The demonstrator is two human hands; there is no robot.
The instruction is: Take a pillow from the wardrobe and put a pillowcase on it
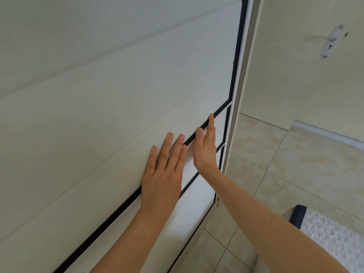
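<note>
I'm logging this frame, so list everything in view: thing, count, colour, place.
wardrobe door: one, white panel with black edge strips, fills the left and centre, shut as far as shown
room door: one, cream, upper right
door handle: one, silver, on the room door
floor tiles: many, beige marbled, right and lower right
rug: one, grey patterned with dark edge, lower right corner
left hand: one, flat on the wardrobe door, fingers spread
right hand: one, open, edge-on at the black strip beside the left hand
</note>
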